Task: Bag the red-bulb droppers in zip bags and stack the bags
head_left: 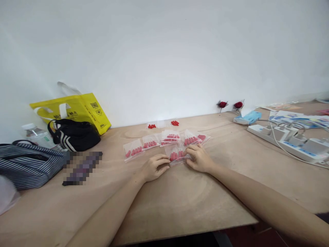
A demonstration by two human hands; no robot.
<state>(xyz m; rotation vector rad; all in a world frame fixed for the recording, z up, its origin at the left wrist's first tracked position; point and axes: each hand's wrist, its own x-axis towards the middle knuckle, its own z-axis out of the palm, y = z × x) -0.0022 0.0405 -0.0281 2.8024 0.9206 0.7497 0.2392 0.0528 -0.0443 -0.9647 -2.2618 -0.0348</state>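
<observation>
A clear zip bag with red pieces (177, 155) lies flat on the wooden table between my hands. My left hand (155, 167) rests at its left edge, fingers bent and a little apart, with nothing visible in them. At its right edge, my right hand (199, 158) touches the plastic with curled fingers; whether they pinch it is too small to tell. Just behind are more bags of red pieces: one at the left (133, 150), one beside it (150, 142), an overlapping stack (170, 137) and one at the right (191, 138).
Red pieces in two groups (151, 126) (175, 123) lie near the wall. At left are a yellow bag (84, 109), black pouch (79, 135), striped bag (31, 164) and bottle (38, 136). At right stand a blue packet (248, 117), power strips (288, 142) with cables, and dark red roses (222, 104).
</observation>
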